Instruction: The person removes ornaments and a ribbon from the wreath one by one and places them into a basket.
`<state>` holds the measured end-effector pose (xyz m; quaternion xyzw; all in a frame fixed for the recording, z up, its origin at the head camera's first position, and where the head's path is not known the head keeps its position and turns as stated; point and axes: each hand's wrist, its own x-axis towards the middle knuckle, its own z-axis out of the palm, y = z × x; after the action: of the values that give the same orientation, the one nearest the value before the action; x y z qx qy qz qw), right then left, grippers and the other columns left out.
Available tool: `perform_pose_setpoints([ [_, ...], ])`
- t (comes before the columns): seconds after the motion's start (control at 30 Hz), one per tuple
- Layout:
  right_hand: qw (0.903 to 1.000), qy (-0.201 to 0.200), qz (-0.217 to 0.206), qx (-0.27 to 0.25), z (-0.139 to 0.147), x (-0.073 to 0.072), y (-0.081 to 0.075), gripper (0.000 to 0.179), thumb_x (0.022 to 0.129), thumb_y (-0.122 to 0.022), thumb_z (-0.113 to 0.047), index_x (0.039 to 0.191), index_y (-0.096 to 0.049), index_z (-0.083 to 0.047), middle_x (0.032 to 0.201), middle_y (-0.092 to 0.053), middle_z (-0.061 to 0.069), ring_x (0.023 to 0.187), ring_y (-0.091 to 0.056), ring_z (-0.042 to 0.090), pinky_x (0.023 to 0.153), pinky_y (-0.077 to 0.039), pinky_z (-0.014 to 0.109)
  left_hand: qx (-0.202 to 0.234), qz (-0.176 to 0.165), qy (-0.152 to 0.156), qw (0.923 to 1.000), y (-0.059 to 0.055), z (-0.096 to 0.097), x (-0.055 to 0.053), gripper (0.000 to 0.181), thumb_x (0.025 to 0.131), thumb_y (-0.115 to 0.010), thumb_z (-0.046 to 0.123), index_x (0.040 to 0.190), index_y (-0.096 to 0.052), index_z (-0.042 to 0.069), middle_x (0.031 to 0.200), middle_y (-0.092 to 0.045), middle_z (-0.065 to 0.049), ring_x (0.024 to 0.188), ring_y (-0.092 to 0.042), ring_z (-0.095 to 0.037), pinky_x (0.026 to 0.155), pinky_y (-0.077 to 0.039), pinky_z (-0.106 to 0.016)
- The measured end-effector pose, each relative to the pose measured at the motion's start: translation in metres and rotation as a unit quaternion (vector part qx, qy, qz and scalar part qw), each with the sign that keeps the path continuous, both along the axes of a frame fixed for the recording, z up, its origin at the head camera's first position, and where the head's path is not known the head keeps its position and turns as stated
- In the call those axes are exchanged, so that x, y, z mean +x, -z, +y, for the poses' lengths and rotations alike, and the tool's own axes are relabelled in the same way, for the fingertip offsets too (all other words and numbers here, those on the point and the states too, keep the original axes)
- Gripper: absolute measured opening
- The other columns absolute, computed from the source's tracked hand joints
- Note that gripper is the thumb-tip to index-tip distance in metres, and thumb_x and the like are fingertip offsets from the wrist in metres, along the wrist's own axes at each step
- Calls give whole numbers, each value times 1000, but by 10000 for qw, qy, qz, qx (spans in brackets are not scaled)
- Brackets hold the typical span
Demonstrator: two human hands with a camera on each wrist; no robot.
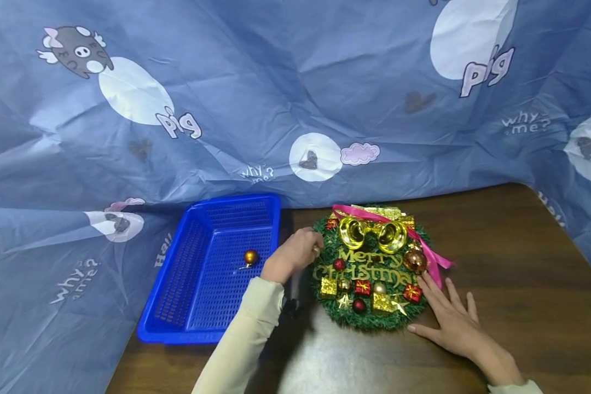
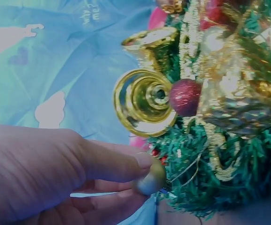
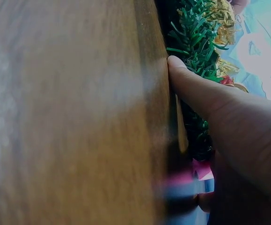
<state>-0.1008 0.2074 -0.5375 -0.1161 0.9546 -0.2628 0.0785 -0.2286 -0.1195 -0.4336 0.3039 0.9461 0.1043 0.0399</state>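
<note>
A green Christmas wreath [image 1: 369,320] lies on the table, decorated with gold bells [image 1: 393,236], small gift boxes, balls and gold "Merry Christmas" lettering. At its left edge my left hand [image 1: 297,251] pinches a small gold ball ornament [image 2: 151,182] between thumb and fingers. A thin silver string runs from the ball toward the greenery, as the left wrist view shows. My right hand [image 1: 453,323] rests at the wreath's lower right, fingers spread and straight, fingertips at the rim near the pink ribbon [image 1: 435,273]. In the right wrist view its thumb touches the green tinsel [image 3: 196,51].
A blue plastic basket [image 1: 150,306] stands left of the wreath, holding one orange-gold ball ornament [image 1: 250,257]. A small dark object [image 1: 290,307] sits beneath the left forearm. Blue printed cloth [image 1: 256,109] hangs behind the brown wooden table [image 1: 512,246].
</note>
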Motion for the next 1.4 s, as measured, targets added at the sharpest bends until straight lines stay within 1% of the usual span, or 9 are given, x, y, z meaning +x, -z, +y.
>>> perform_pose_setpoints([
  [0.1, 10000, -1, 2, 2, 0, 0, 1, 103, 78, -59, -68, 155, -4, -27, 162, 6, -3, 141, 1, 53, 101, 15, 76, 131, 0, 12, 9999, -4, -2, 1, 22, 79, -59, -9, 93, -70, 2, 91, -66, -7, 92, -61, -23, 82, -53, -33],
  [0.37, 10000, -11, 51, 3, -1, 1, -1, 102, 79, -61, -67, 155, -6, -26, 162, 4, -2, 141, 0, 53, 100, 13, 77, 344, 78, 59, 9994, -12, -4, 3, 18, 79, -62, -9, 91, -70, 2, 90, -65, -9, 89, -61, -24, 81, -54, -34],
  [0.53, 10000, -15, 61, -15, -2, 2, -1, 101, 79, -61, -66, 155, -7, -26, 162, 3, -1, 141, -1, 53, 100, 11, 78, 467, 142, 59, 9988, -17, -8, 4, 20, 79, -61, -10, 89, -69, 4, 88, -65, -7, 87, -60, -21, 78, -54, -33],
  [0.7, 9999, -44, 66, -68, -2, 1, 1, 101, 79, -61, -65, 155, -7, -25, 162, 4, -1, 141, 0, 54, 99, 13, 78, 739, 83, -90, 9972, -24, -14, 6, 19, 80, -63, -8, 92, -70, 5, 91, -66, -9, 87, -60, -21, 78, -54, -33],
  [0.9, 10000, -57, 53, -28, 0, 2, 2, 102, 80, -61, -66, 155, -5, -26, 162, 7, -4, 141, 1, 54, 99, 15, 77, 1087, 206, -122, 9938, -33, -23, 4, 21, 78, -61, -9, 93, -70, 1, 91, -66, -11, 87, -61, -24, 79, -54, -33],
  [1.03, 9999, -71, 107, -16, -1, 2, 2, 102, 80, -61, -65, 155, -5, -26, 162, 8, -4, 140, 0, 55, 99, 15, 77, 1124, 245, -269, 9930, -39, -31, 5, 16, 81, -64, -5, 94, -69, 1, 90, -65, -12, 86, -61, -25, 78, -54, -33],
  [1.2, 10000, -57, 74, 15, -1, 1, 1, 102, 79, -60, -67, 155, -4, -27, 162, 9, -5, 141, 1, 54, 100, 16, 76, 1134, 263, -453, 9922, -49, -40, 5, 13, 85, -67, 2, 98, -69, 2, 93, -64, -13, 87, -62, -26, 80, -53, -35],
  [1.3, 10000, -52, 49, 6, -1, 1, 2, 102, 79, -60, -67, 155, -3, -27, 162, 9, -5, 141, 2, 53, 99, 17, 76, 1184, 337, -553, 9908, -55, -47, 6, 13, 86, -67, 4, 99, -69, 2, 93, -64, -12, 87, -62, -25, 80, -53, -35],
  [1.4, 10000, -46, 40, -5, -1, 0, 2, 102, 79, -59, -67, 155, -2, -28, 161, 9, -5, 141, 3, 53, 99, 19, 75, 1330, 446, -666, 9879, -61, -57, 7, 14, 85, -68, 4, 99, -69, 1, 93, -64, -12, 87, -62, -26, 80, -53, -36],
])
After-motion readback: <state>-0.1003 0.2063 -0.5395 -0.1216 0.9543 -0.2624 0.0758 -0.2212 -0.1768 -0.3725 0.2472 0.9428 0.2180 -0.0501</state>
